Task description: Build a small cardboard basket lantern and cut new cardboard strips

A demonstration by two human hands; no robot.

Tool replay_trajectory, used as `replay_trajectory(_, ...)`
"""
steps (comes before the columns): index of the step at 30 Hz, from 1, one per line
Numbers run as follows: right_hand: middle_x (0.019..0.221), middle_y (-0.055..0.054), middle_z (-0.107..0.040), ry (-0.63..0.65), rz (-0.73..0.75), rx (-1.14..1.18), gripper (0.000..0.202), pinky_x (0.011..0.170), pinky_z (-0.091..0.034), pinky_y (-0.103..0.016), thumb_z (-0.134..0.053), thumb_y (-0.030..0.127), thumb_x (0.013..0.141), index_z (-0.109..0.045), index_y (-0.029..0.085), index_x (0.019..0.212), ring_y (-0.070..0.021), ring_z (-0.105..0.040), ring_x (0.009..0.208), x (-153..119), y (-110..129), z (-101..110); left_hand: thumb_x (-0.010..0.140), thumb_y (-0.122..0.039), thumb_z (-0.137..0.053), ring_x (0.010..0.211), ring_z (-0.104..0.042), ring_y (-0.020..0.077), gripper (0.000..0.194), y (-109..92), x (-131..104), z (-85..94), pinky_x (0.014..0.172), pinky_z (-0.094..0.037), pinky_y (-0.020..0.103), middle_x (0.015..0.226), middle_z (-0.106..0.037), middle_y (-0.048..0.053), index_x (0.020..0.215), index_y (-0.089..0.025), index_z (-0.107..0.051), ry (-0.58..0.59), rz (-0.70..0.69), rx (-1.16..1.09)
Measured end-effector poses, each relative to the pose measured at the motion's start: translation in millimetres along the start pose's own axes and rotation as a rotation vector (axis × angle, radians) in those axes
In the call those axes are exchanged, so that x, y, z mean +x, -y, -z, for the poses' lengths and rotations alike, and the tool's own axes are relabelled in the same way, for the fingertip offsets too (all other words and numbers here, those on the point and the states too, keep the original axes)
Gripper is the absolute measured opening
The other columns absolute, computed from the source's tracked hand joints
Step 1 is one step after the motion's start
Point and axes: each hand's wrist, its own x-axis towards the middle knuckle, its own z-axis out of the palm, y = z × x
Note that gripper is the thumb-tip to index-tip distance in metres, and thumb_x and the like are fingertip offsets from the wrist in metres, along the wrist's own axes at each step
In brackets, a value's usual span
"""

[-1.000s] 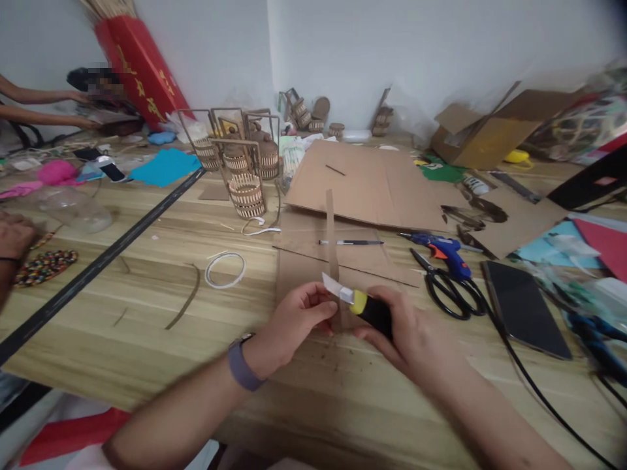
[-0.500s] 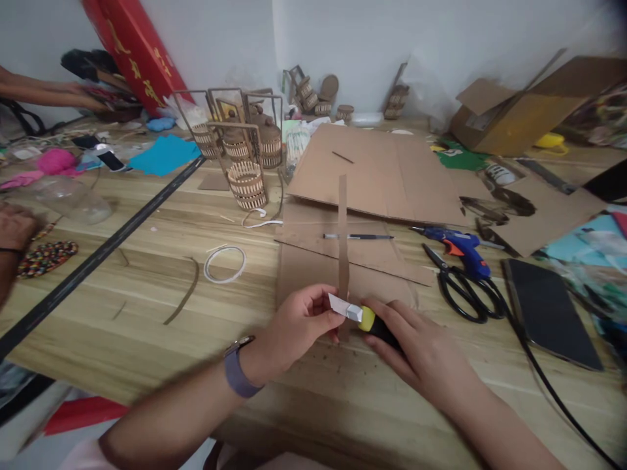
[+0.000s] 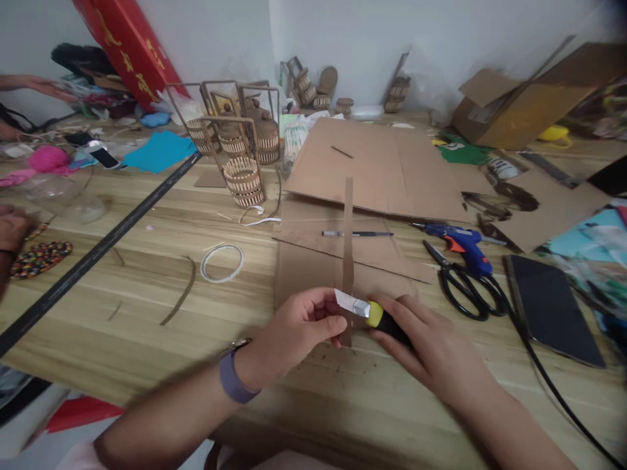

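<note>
My left hand [image 3: 306,326] pinches a narrow brown cardboard strip [image 3: 348,228] near its lower end; the strip points away from me. In my right hand [image 3: 426,336] is a utility knife [image 3: 375,313] with a yellow and black handle, its blade out and pointing left. That blade lies over the strip, close to my left fingers; whether it touches cannot be told. Beneath the strip are a pen [image 3: 372,234] and a cardboard sheet [image 3: 313,261]. Scissors [image 3: 463,287] with black handles and a blue glue gun [image 3: 463,245] lie beyond my right hand.
Small slatted baskets [image 3: 243,183] with tall handles stand at the back left. A larger cardboard sheet [image 3: 367,166] lies behind the strip. A roll of white cord [image 3: 222,263] is to the left, a black tablet-like slab [image 3: 553,310] to the right. Another person's hand [image 3: 12,228] rests at the left edge.
Both hands, the strip and the knife have shifted slightly right in the view. The knife still lies over the strip. At the far left, another person's arm has moved.
</note>
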Motion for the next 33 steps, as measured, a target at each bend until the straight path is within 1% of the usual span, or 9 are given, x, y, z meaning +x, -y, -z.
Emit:
replay_trajectory(2,0.089,-0.010,-0.068,-0.002,-0.001,0.012,0.040,0.060,-0.056,-0.032,-0.040,0.043,0.101,-0.057,0.015,0.123,-0.0213,-0.070,0.072,0.2,-0.2,1.0,0.078,-0.021,-0.067,0.069,-0.055,0.0101,0.021,-0.2,-0.3,-0.1,0.060,-0.047,0.023,0.084,-0.063,0.002,0.098,-0.013,-0.067,0.000,-0.001,0.011)
replay_trajectory(6,0.086,-0.009,-0.069,0.005,0.022,0.027,0.041,0.059,-0.056,-0.031,-0.039,0.043,0.101,-0.059,0.015,0.122,-0.0209,-0.069,0.071,1.5,4.2,1.7,0.074,-0.021,-0.071,0.066,-0.057,0.0109,0.037,2.7,-0.7,0.6,0.062,-0.048,0.026,0.081,-0.063,0.000,0.109,-0.014,-0.063,-0.108,0.038,0.046)
replay_trajectory(8,0.085,-0.009,-0.068,0.013,0.027,0.026,0.040,0.059,-0.056,-0.031,-0.038,0.043,0.101,-0.059,0.015,0.122,-0.0208,-0.069,0.070,2.0,6.0,1.6,0.074,-0.022,-0.072,0.066,-0.058,0.0113,0.040,4.0,-0.7,1.0,0.063,-0.048,0.027,0.080,-0.062,-0.001,0.112,-0.014,-0.062,-0.129,0.047,0.060)
replay_trajectory(12,0.087,-0.009,-0.069,0.034,-0.002,0.020,0.039,0.058,-0.056,-0.031,-0.041,0.043,0.100,-0.059,0.017,0.122,-0.0206,-0.070,0.071,1.3,4.4,1.4,0.075,-0.025,-0.071,0.068,-0.057,0.0119,0.032,5.3,-1.0,1.5,0.061,-0.048,0.026,0.080,-0.061,0.000,0.105,-0.015,-0.065,-0.090,0.027,0.064)
replay_trajectory(16,0.087,-0.009,-0.068,0.031,0.014,0.008,0.038,0.059,-0.055,-0.031,-0.041,0.043,0.100,-0.057,0.017,0.122,-0.0206,-0.069,0.070,0.3,-0.5,2.2,0.076,-0.025,-0.071,0.068,-0.056,0.0120,0.032,4.7,-1.6,2.3,0.061,-0.048,0.026,0.081,-0.061,0.000,0.107,-0.015,-0.065,-0.072,0.032,0.059)
replay_trajectory(19,0.088,-0.009,-0.068,0.026,0.011,-0.011,0.037,0.060,-0.056,-0.031,-0.039,0.042,0.101,-0.055,0.016,0.122,-0.0206,-0.069,0.070,0.2,-4.8,4.1,0.078,-0.024,-0.069,0.068,-0.054,0.0113,0.026,2.9,-1.5,2.4,0.060,-0.047,0.025,0.081,-0.061,0.001,0.101,-0.015,-0.069,-0.018,0.014,0.030)
replay_trajectory(22,0.092,-0.009,-0.068,0.032,-0.028,-0.011,0.037,0.061,-0.056,-0.032,-0.040,0.043,0.101,-0.054,0.017,0.125,-0.0218,-0.070,0.075,-0.2,-9.1,5.7,0.078,-0.023,-0.068,0.065,-0.052,0.0104,0.026,2.1,-0.9,2.1,0.059,-0.046,0.024,0.076,-0.059,0.000,0.102,-0.015,-0.071,0.015,0.012,0.006)
replay_trajectory(26,0.094,-0.009,-0.069,0.038,-0.044,0.010,0.037,0.062,-0.056,-0.032,-0.042,0.043,0.100,-0.055,0.019,0.125,-0.0217,-0.071,0.076,-1.2,-9.4,4.3,0.079,-0.022,-0.067,0.064,-0.052,0.0100,0.024,2.9,-0.7,1.1,0.058,-0.045,0.023,0.073,-0.057,-0.001,0.101,-0.014,-0.071,0.026,0.015,0.003)
replay_trajectory(33,0.089,-0.010,-0.069,0.042,-0.003,0.042,0.039,0.061,-0.056,-0.032,-0.041,0.042,0.100,-0.059,0.017,0.123,-0.0216,-0.069,0.073,-0.8,-1.9,0.7,0.075,-0.024,-0.069,0.069,-0.053,0.0116,0.019,3.0,-1.2,-0.9,0.058,-0.046,0.024,0.081,-0.062,0.002,0.091,-0.014,-0.068,-0.022,0.043,-0.017)
